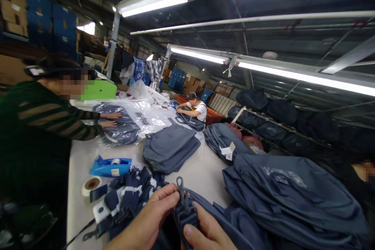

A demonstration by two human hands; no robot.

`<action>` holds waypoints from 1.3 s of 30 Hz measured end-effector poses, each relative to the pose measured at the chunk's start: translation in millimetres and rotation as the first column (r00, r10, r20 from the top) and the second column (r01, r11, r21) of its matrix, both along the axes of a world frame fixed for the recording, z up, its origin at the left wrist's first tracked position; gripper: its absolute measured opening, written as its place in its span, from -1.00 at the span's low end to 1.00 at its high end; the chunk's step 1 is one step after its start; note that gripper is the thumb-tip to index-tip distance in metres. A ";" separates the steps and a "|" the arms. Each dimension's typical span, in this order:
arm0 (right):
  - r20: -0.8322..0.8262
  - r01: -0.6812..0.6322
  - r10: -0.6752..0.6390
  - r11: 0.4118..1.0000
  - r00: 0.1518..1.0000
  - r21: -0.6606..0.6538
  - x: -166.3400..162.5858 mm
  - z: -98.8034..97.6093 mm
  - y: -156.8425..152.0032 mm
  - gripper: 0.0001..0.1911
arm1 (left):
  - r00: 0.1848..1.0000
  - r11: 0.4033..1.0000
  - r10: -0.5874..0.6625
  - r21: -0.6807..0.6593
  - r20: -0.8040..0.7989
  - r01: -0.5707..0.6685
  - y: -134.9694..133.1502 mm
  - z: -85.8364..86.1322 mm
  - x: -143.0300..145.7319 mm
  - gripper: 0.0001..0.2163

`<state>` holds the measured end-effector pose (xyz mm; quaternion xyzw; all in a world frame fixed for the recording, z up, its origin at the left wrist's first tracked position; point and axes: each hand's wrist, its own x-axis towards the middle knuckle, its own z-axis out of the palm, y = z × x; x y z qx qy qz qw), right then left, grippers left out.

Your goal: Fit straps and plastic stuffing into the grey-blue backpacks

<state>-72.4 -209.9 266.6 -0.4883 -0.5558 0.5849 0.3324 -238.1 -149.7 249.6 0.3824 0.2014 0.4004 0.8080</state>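
Observation:
At the bottom centre my left hand [152, 218] and my right hand [209, 234] both grip a folded navy shoulder strap [185, 213] whose black plastic clip [181, 187] sticks up between my fingers. The strap rests over a navy bag [222, 218] lying under my hands. A heap of rolled navy straps [131, 195] sits just left of my left hand.
On the white table [205, 172] are a blue tape dispenser [110, 166], a tape roll [91, 185], a folded grey-blue bag [171, 148] and a stack of navy bags [290, 199] at right. A person in a green striped sleeve [58, 121] presses a plastic-wrapped bag [123, 127]; another person [196, 110] works farther back.

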 end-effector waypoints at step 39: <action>0.938 -0.345 -0.045 0.923 0.343 0.170 -61.0 -36.5 107.6 -0.69 | 0.180 0.635 0.697 0.714 -0.694 0.296 40.0 -44.5 -144.4 -0.65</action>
